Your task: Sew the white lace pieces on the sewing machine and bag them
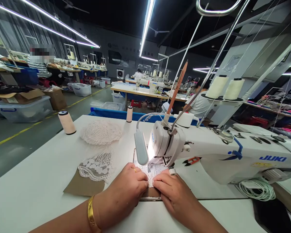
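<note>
While hands [150,191] press lace [152,171], lamp [141,147] (lit) blocks needle, spool [67,122] apart

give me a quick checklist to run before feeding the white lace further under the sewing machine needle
1. Left hand flat on white lace strip: ok.
2. Right hand flat on the lace: ok.
3. Fingertips clear of the needle: cannot tell, very close.
4. White Juki sewing machine lamp lit on the work: ok.
5. Lace lined up on brown paper backing: cannot tell.
6. Cream thread cones on the stand: ok.
</note>
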The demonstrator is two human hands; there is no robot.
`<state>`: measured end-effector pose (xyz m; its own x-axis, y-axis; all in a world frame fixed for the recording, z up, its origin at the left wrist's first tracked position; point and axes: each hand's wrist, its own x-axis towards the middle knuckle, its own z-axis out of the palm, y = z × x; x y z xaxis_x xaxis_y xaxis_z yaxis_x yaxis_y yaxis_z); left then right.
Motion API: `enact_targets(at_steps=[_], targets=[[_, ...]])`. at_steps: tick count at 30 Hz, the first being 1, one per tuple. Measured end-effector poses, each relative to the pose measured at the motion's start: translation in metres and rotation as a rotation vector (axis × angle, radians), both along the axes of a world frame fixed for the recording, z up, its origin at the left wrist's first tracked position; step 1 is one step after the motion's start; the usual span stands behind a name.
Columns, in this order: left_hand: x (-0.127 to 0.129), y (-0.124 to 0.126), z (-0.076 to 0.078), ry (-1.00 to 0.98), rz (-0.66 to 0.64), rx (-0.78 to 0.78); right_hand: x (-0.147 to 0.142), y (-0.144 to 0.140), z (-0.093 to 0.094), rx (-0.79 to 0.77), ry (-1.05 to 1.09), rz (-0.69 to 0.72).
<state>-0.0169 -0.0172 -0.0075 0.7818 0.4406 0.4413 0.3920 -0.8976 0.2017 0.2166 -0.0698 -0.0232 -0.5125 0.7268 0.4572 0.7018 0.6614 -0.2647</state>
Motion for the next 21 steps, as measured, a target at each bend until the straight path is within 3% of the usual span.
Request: enact_targets(at_steps=[13,21], targets=[[0.004,0.019,0.007,0.181,0.113,-0.037,-0.003,0.014,-0.011,0.003,-0.041,-0.131],[0.004,0.017,0.015,0.238,0.197,-0.154,-0.002,0.018,-0.015,-0.075,-0.072,-0.238]])
